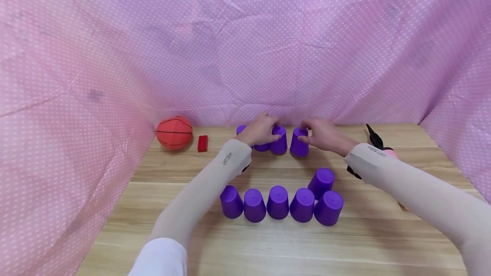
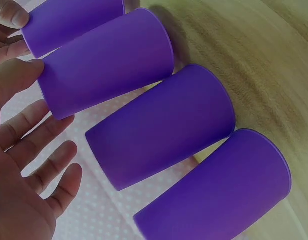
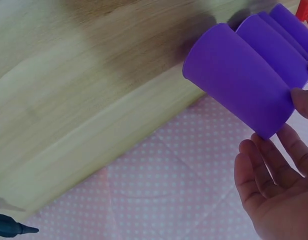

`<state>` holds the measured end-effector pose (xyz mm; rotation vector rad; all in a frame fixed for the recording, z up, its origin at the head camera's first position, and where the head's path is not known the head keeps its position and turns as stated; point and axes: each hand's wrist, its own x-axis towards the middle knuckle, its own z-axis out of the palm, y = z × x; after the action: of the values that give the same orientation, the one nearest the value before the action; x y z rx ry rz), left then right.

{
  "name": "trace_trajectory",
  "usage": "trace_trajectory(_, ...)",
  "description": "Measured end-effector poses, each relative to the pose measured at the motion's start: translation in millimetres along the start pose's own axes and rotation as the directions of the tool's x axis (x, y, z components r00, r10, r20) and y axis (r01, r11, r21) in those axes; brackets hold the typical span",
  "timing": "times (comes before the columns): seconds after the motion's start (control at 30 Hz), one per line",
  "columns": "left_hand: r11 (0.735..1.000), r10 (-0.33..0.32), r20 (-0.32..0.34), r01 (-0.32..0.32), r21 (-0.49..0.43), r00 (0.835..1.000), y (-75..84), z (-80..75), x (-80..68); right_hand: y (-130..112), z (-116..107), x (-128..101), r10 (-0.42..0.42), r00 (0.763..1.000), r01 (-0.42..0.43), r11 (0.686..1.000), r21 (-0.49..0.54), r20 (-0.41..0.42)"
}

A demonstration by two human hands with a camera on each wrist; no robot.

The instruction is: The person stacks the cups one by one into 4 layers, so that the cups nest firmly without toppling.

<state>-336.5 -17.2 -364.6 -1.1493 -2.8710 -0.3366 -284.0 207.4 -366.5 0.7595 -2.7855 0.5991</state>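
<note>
I'm reading this as cup arranging approx half done: far row of purple cups (image 1: 278, 139) at the back of the wooden table (image 1: 268, 242), upside down, four showing in the left wrist view, & both hands working on it. Near row (image 1: 278, 202), five side by side plus one more cup (image 1: 322, 181) just behind its right end, is looking untouched, prob what's left. Left hand (image 1: 260, 130) is touching a middle cup top w/ fingers (image 2: 39, 175) relaxed, not clamping. Right hand (image 1: 324, 134) is pinching the rightmost far cup (image 1: 299, 142) at its top, thumb tip on it. Orange ball (image 1: 174, 132) & red block (image 1: 203, 143) are sitting well apart at left, by the pink dotted cloth (image 1: 245, 46)
</note>
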Motion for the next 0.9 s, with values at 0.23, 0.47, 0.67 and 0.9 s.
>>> trace_trajectory(0.23,0.999,-0.042,0.038,0.041,0.013,0.998,-0.6,6.4,5.6,3.2,9.3,8.1,0.037,0.998,-0.037,0.999,0.001,0.052)
trace_trajectory(0.47,0.997,-0.073,0.060,0.072,0.026,0.996,3.5,7.5,8.8,9.0,11.4,12.3,0.070,0.997,-0.072,0.997,0.032,0.044)
trace_trajectory(0.67,0.995,-0.095,0.065,0.092,0.034,0.993,4.1,7.8,10.4,11.5,10.3,13.4,0.091,0.995,-0.093,0.995,0.039,0.051)
trace_trajectory(0.9,0.995,-0.099,0.043,0.098,0.016,0.994,1.9,11.1,11.8,12.6,11.3,14.1,0.101,0.993,-0.104,0.993,0.056,0.056)
